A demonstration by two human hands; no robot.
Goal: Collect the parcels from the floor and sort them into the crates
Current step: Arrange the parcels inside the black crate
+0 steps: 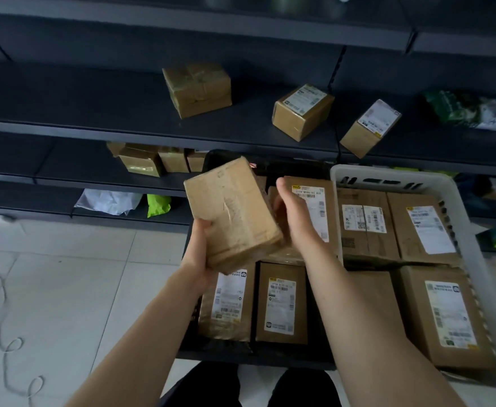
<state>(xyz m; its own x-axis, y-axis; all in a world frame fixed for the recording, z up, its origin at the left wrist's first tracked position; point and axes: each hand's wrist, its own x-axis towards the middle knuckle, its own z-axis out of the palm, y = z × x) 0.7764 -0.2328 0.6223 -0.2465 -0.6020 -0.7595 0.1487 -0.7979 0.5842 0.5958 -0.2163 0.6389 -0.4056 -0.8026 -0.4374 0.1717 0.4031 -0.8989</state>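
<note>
A taped brown cardboard parcel (232,212) is held tilted above the black crate (270,355). My left hand (201,248) grips its lower left corner. My right hand (295,218) rests against its right side with the fingers straight. The black crate holds several labelled brown parcels, such as one (280,304) near its front. To its right stands a white crate (387,176) filled with several larger labelled boxes, one of them (443,315) at the front.
Dark metal shelves (123,133) run across the back, with three brown boxes (198,89) on the middle shelf and more below. Green and white bags (470,111) lie at the right. A white and a green bag (110,201) sit on the lowest shelf. A thin cord (4,312) lies on the tiled floor.
</note>
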